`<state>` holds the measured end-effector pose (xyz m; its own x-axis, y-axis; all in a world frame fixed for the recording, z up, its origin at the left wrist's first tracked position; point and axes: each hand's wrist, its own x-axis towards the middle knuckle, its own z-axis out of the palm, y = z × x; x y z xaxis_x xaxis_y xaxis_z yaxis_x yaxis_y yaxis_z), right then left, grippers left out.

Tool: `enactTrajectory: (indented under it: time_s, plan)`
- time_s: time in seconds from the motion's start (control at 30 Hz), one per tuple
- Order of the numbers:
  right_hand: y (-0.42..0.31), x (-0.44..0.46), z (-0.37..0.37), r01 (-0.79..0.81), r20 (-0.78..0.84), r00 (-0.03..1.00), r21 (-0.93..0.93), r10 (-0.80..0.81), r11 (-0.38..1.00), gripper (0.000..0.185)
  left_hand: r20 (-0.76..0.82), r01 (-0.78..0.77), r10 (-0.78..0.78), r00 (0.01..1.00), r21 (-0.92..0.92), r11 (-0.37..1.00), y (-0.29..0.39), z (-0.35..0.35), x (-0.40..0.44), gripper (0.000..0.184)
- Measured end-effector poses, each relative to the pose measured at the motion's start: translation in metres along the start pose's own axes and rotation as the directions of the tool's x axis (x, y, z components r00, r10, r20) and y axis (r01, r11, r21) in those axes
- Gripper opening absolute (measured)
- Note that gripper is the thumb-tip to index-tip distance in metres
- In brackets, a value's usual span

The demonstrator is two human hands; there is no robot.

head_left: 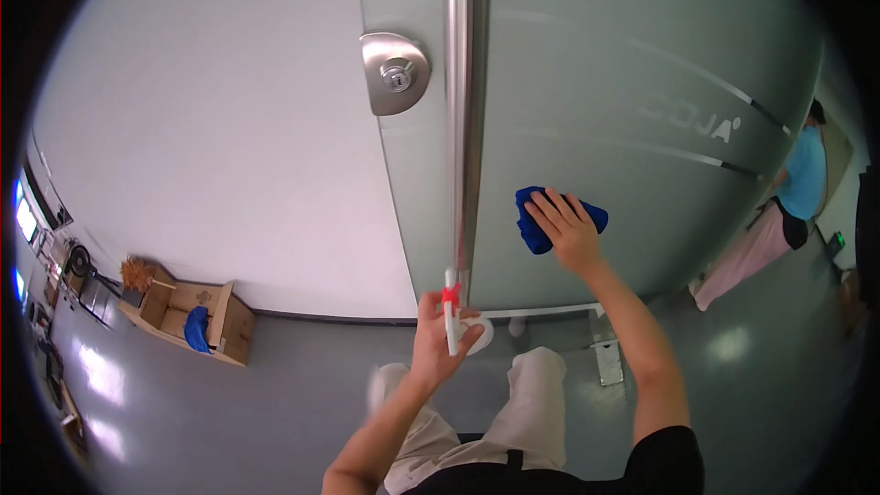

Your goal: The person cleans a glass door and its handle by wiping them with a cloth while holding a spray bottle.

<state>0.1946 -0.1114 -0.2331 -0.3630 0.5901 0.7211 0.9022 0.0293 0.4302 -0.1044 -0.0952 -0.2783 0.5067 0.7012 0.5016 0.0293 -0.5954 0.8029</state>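
Observation:
My right hand (570, 231) presses a folded blue cloth (533, 235) flat against the frosted glass panel (623, 64), with its fingers spread over the cloth. Lower down and to the left, my left hand (434, 345) is wrapped round a white spray bottle (452, 313) with a red part at its head. The bottle is upright near the foot of a long metal bar (461, 128). My fingers and palm hide part of the bottle's body.
A metal lock (396, 76) sits on the glass left of the bar, beside a white wall (229, 128). At lower left, an open cardboard box (236, 328) holds blue cloth. A person in a blue top (807, 170) stands at the right. A metal fitting (608, 363) lies at floor level.

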Motion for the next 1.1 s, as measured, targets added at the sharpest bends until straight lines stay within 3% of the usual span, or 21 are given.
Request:
enactTrajectory:
  time_s: [0.03, 0.1, 0.17, 0.2, 0.3, 0.4, 0.43, 0.47, 0.5, 0.53, 0.63, 0.67, 0.77, 1.1]
  plan:
    - [0.004, -0.001, -0.003, -0.002, 0.005, 1.000, -0.008, 0.002, 1.000, 0.049, 0.041, 0.032, -0.029, 0.999, -0.071, 0.997, 0.019, -0.001, 0.013, 0.020]
    - [0.010, -0.003, -0.008, -0.005, 0.015, 1.000, -0.023, 0.005, 1.000, 0.049, 0.109, -0.181, 0.180, 0.978, -0.004, 0.984, 0.038, -0.003, 0.039, 0.048]
    - [0.013, -0.006, -0.010, -0.026, -0.016, 1.000, -0.001, 0.026, 1.000, 0.048, 0.169, -0.298, 0.303, 0.938, -0.056, 0.953, 0.057, -0.003, 0.066, 0.063]
    - [0.015, -0.007, -0.011, -0.036, -0.032, 0.999, 0.010, 0.037, 0.999, 0.048, 0.188, -0.304, 0.325, 0.927, -0.133, 0.943, 0.069, -0.001, 0.080, 0.063]
    - [0.028, -0.010, -0.009, -0.103, -0.127, 0.985, 0.126, 0.119, 0.987, 0.051, 0.188, -0.144, 0.234, 0.954, -0.400, 0.905, 0.099, 0.002, 0.120, 0.027]
    - [0.028, 0.020, -0.037, -0.280, -0.274, 0.845, 0.505, 0.459, 0.817, 0.042, 0.157, -0.082, 0.202, 0.967, -0.560, 0.825, 0.123, 0.005, 0.157, 0.032]
    - [0.026, 0.031, -0.043, -0.342, -0.131, 0.728, 0.781, 0.673, 0.522, 0.037, 0.156, -0.087, 0.217, 0.964, -0.585, 0.806, 0.130, 0.005, 0.167, 0.034]
    - [0.023, 0.042, -0.049, -0.326, 0.088, 0.597, 0.934, 0.797, 0.142, 0.033, 0.157, -0.089, 0.230, 0.961, -0.610, 0.787, 0.136, 0.005, 0.171, 0.036]
    - [0.020, 0.051, -0.059, -0.234, 0.343, 0.476, 0.937, 0.810, -0.259, 0.029, 0.190, -0.071, 0.221, 0.957, -0.581, 0.811, 0.140, 0.006, 0.171, 0.036]
    - [0.019, 0.062, -0.080, -0.138, 0.513, 0.469, 0.847, 0.719, -0.514, 0.028, 0.224, -0.052, 0.208, 0.952, -0.551, 0.833, 0.142, 0.005, 0.170, 0.036]
    - [0.020, 0.068, -0.091, -0.038, 0.703, 0.570, 0.539, 0.425, -0.841, 0.034, 0.333, 0.043, 0.123, 0.935, -0.450, 0.892, 0.138, 0.009, 0.158, 0.034]
    - [0.017, 0.066, -0.090, -0.067, 0.768, 0.525, 0.467, 0.366, -0.882, 0.040, 0.356, 0.065, 0.087, 0.931, -0.393, 0.917, 0.132, 0.010, 0.153, 0.034]
    - [0.011, 0.053, -0.077, -0.121, 0.791, 0.566, 0.357, 0.231, -0.926, 0.041, 0.367, 0.125, 0.009, 0.930, -0.338, 0.933, 0.114, 0.011, 0.152, 0.036]
    - [0.010, 0.068, -0.080, -0.119, 0.740, 0.631, 0.387, 0.232, -0.914, 0.046, 0.333, 0.198, -0.086, 0.939, -0.318, 0.927, 0.117, 0.006, 0.165, 0.038]
